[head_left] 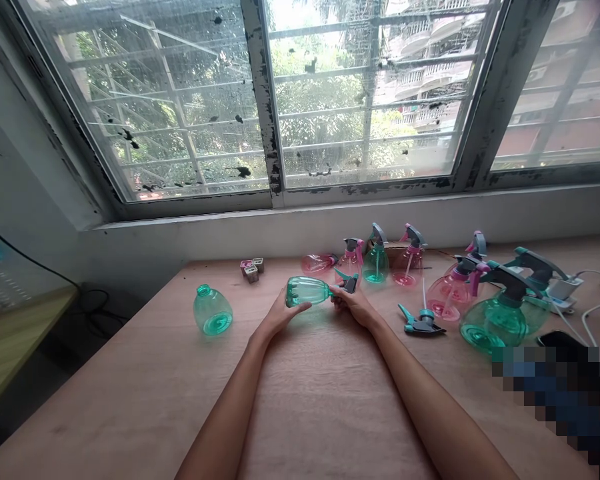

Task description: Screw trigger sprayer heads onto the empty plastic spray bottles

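Note:
My left hand (281,313) is wrapped round the body of a small clear green spray bottle (306,291), which lies sideways above the table. At the bottle's neck, my right hand (354,304) grips the grey and teal trigger spray head (349,283). Whether the head is fully seated on the neck I cannot tell, since fingers cover the joint. To the left stands a green bottle without a head (213,312). A loose grey and teal spray head (424,323) lies on the table to the right of my right hand.
Pink bottles, one lying (317,263) and one upright (407,263), and a green spray bottle (377,260) line the back. Larger spray bottles (497,317) crowd the right, near a black phone (563,341) and white cables. Small blocks (251,272) sit back left. The window wall bounds the table.

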The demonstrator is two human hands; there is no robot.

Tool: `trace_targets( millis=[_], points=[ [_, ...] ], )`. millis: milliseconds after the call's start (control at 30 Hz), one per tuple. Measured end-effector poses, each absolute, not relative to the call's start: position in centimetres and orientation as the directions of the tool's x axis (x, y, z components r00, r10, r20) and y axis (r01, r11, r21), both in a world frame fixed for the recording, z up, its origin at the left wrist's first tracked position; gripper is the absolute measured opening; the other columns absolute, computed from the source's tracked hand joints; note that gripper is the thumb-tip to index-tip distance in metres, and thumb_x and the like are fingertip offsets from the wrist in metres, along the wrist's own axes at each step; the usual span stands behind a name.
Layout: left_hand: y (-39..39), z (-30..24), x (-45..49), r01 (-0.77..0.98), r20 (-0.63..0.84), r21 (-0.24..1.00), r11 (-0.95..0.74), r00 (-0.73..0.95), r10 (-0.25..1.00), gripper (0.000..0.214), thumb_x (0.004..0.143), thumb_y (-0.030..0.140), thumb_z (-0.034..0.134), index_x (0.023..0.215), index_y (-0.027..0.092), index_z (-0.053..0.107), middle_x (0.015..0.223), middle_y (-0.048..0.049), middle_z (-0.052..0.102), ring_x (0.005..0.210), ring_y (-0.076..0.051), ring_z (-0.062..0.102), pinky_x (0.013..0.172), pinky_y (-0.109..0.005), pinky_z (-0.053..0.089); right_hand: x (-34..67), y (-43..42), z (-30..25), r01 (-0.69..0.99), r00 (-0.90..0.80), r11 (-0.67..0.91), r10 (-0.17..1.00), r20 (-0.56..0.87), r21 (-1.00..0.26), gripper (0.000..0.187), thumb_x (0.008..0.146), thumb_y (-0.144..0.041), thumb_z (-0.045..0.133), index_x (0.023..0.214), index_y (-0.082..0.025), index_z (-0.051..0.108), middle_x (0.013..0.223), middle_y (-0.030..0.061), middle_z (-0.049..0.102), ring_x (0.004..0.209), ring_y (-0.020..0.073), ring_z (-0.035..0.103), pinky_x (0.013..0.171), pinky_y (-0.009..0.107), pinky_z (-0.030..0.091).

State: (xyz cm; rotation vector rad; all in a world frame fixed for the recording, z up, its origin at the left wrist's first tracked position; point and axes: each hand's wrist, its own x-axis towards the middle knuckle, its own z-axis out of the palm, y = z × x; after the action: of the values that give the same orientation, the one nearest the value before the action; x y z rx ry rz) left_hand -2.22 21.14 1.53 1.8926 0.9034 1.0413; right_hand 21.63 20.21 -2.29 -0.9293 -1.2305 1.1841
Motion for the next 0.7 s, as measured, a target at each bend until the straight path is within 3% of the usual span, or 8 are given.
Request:
trace_targets(
  millis=[133, 333, 700],
  points=[
    [21.04, 1.5, -2.14, 0.19, 0.344, 0.872, -0.452, 0.418, 0.841, 0.072, 0.08, 0.03, 0.079, 0.142, 0.022, 0.045, 0.142, -0.0121, 0.057, 0.127, -0.031, 0.056, 0.109, -0.055, 0.044, 21.64, 20.09, -2.15, -0.148, -0.055, 0.177, 0.981, 0.187, -0.973, 0.023, 0.097, -0.036, 0.063, 0.108, -0.016, 0.065, 0.094, 0.0021, 0.069, 0.07, 0.0138, 0.067, 0.061, 0.029, 0.058],
    [20.82, 1.78, -2.11, 0.219, 0.335, 0.866, -0.449, 0.412, 0.847, 0.045, 0.091, 0.036, 0.068, 0.13, 0.019, 0.057, 0.128, -0.0102, 0.064, 0.116, -0.028, 0.063, 0.102, -0.055, 0.048, 21.55, 19.92, -1.93, -0.144, -0.065, 0.175, 0.98, 0.186, -0.974, 0.021, 0.097, -0.035, 0.064, 0.106, -0.016, 0.066, 0.093, 0.0016, 0.07, 0.069, 0.0135, 0.066, 0.061, 0.029, 0.058],
    [20.55, 2.12, -2.02, 0.205, 0.346, 0.864, -0.46, 0.422, 0.838, 0.053, 0.088, 0.033, 0.072, 0.135, 0.02, 0.052, 0.132, -0.0102, 0.062, 0.117, -0.029, 0.062, 0.101, -0.054, 0.049, 21.59, 20.36, -2.62, -0.182, -0.029, 0.19, 0.98, 0.199, -0.965, 0.022, 0.097, -0.034, 0.064, 0.11, -0.016, 0.065, 0.094, 0.0018, 0.069, 0.069, 0.0134, 0.066, 0.06, 0.029, 0.058]
  ],
)
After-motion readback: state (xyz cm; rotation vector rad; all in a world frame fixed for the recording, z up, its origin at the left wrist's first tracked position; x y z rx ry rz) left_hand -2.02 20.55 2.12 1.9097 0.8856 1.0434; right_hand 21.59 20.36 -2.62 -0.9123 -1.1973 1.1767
